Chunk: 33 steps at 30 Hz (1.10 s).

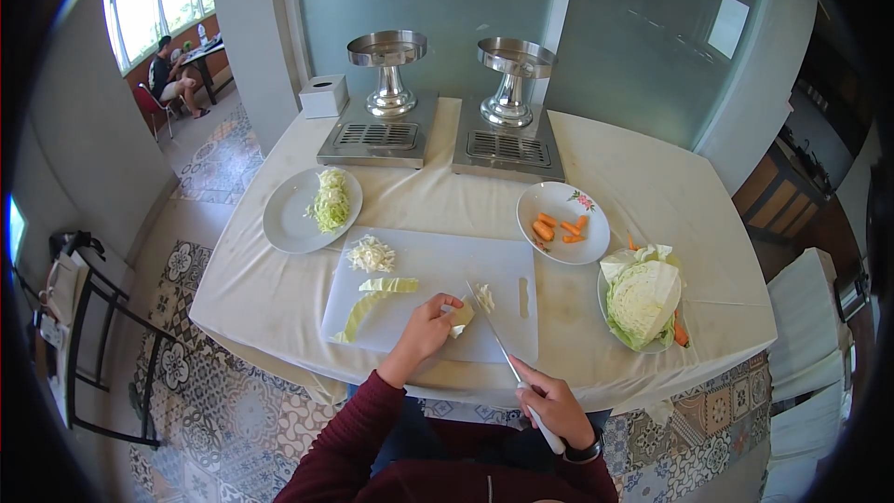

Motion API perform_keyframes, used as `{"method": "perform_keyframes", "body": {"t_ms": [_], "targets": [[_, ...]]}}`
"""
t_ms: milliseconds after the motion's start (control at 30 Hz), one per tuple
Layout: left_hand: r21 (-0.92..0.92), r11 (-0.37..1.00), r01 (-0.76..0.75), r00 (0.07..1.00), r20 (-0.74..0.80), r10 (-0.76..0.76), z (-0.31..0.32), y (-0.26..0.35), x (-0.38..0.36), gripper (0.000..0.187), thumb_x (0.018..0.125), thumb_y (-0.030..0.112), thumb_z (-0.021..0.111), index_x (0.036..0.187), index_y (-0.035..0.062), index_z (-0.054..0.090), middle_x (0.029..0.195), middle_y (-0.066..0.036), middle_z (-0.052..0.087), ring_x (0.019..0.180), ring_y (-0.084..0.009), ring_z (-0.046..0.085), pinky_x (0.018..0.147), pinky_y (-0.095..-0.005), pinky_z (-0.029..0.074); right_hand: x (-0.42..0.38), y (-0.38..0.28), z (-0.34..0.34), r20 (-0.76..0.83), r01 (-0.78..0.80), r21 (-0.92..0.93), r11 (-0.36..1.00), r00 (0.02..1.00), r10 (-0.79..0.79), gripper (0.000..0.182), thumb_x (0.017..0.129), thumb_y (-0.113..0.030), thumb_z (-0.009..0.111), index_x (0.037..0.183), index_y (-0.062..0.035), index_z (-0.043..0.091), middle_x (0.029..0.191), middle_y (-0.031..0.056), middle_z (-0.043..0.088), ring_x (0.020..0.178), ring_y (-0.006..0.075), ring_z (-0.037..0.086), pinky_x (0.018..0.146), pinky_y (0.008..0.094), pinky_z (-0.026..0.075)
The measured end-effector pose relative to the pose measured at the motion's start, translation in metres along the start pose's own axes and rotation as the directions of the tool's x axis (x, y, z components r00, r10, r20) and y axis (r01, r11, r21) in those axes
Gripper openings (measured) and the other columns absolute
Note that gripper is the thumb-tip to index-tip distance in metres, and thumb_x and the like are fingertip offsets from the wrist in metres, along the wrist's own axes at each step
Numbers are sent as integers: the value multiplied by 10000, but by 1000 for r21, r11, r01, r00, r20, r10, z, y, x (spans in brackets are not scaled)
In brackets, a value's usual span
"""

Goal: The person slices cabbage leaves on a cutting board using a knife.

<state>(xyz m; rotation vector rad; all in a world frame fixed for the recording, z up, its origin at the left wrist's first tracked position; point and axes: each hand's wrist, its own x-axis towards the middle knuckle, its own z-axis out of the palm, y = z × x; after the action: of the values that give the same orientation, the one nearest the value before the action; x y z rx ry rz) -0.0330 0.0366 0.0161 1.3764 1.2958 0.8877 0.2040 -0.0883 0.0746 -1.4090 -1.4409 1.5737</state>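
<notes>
My left hand (431,324) is closed on a pale cabbage piece (460,317) on the white cutting board (438,265). My right hand (551,401) grips a knife (544,430) by its white handle, the blade pointing up and left beside the piece. Small cabbage shreds (485,297) lie just right of the blade tip. Farther left on the board are a heap of shredded cabbage (371,254) and curved cabbage strips (358,315).
A plate (287,214) with shredded cabbage stands back left. A bowl (559,194) of carrot pieces and a large cut cabbage (644,296) are at the right. Two metal stands (391,98) (508,104) and a tissue box (323,96) sit behind. A seated person is far left.
</notes>
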Motion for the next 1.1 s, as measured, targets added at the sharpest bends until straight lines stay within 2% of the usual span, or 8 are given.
{"method": "perform_keyframes", "body": {"t_ms": [267, 367, 433, 533, 733, 833, 1033, 1100], "targets": [[67, 997, -35, 997, 71, 30, -2, -1, -2, 355, 861, 88, 519, 1204, 63, 606, 751, -62, 624, 660, -129, 556, 622, -286, 445, 1, 5, -2, -56, 28, 9, 1000, 998, -27, 575, 942, -66, 557, 1502, -105, 432, 657, -13, 512, 603, 59, 469, 602, 231, 441], [111, 992, -67, 994, 90, 58, -2, -2, -2, 357, 873, 94, 515, 1221, 62, 588, 752, -86, 643, 689, -148, 589, 659, -301, 467, 0, 5, 1, -28, 99, -15, 995, 995, -100, 577, 965, -52, 515, 1524, -133, 398, 633, -16, 497, 527, 52, 442, 496, 221, 420], [124, 990, -66, 994, 89, 55, -2, -5, 0, 353, 876, 94, 512, 1220, 59, 585, 747, -94, 647, 705, -155, 604, 677, -311, 475, -2, 0, 3, -15, 65, 11, 998, 998, -65, 583, 952, -66, 549, 1515, -134, 416, 653, -24, 501, 577, 54, 454, 559, 229, 430], [94, 989, -110, 993, 56, 105, 0, -8, 1, 303, 880, 121, 549, 1174, 55, 588, 670, -136, 611, 640, -268, 620, 645, -377, 474, -2, 1, 5, 1, 63, 9, 998, 998, -63, 587, 945, -78, 571, 1510, -142, 426, 665, -33, 493, 598, 55, 451, 585, 234, 433], [63, 990, -127, 991, 59, 123, 1, -10, 2, 296, 889, 139, 553, 1172, 63, 600, 693, -132, 637, 660, -251, 637, 657, -361, 484, 3, 6, 8, 12, 59, -2, 998, 998, -59, 579, 943, -89, 581, 1502, -148, 440, 670, -36, 478, 596, 56, 437, 580, 233, 428], [106, 993, -45, 995, 94, 35, -2, -3, 2, 353, 862, 89, 513, 1203, 58, 600, 814, -106, 667, 750, -167, 619, 721, -308, 489, 4, 7, 7, 10, 50, -14, 999, 999, -50, 579, 943, -87, 580, 1501, -152, 440, 675, -33, 482, 597, 56, 438, 577, 235, 428], [89, 996, -30, 997, 77, 23, -1, -4, 3, 340, 861, 92, 521, 1185, 58, 618, 841, -99, 661, 783, -158, 612, 727, -302, 486, 5, 9, 7, 40, 42, 24, 999, 998, -43, 582, 957, -84, 551, 1517, -164, 413, 668, -27, 484, 576, 59, 442, 569, 232, 437], [70, 995, -74, 997, 40, 71, 2, -11, 5, 312, 873, 129, 546, 1166, 56, 625, 736, -105, 633, 689, -193, 604, 673, -324, 481, 4, 6, 6, 55, 26, 33, 999, 998, -27, 580, 963, -84, 536, 1522, -162, 401, 663, -25, 484, 570, 60, 446, 565, 231, 442]]}}
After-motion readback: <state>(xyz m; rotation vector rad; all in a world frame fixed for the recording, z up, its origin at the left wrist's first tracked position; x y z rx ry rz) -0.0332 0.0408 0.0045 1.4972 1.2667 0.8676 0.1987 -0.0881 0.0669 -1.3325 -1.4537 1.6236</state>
